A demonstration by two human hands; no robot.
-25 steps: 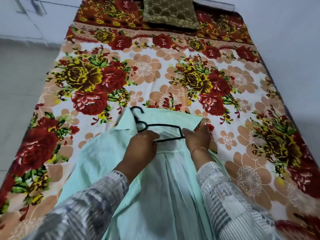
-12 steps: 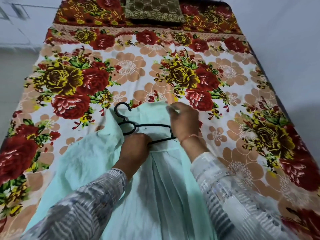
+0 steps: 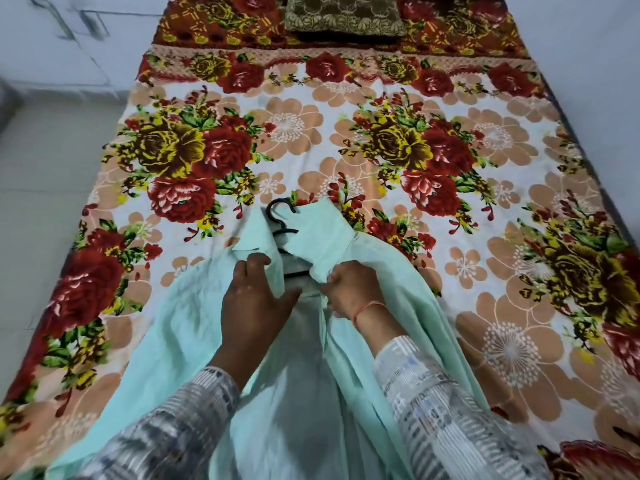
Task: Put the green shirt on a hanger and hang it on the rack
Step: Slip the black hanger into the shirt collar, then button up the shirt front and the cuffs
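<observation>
The hanger (image 3: 270,212) is inside the green shirt (image 3: 194,323), just beyond the hands. The left hand (image 3: 258,299) lies spread on it; the right hand (image 3: 349,289) seemingly pinches the front edge. Next: lift by the hook.

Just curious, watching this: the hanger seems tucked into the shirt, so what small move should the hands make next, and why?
Probably draw the two fronts of the shirt together over the hanger. Its hook pokes out at the collar, but black bar shows in the gap. The left hand rests on one front; the right hand pinches the other's edge.
</observation>
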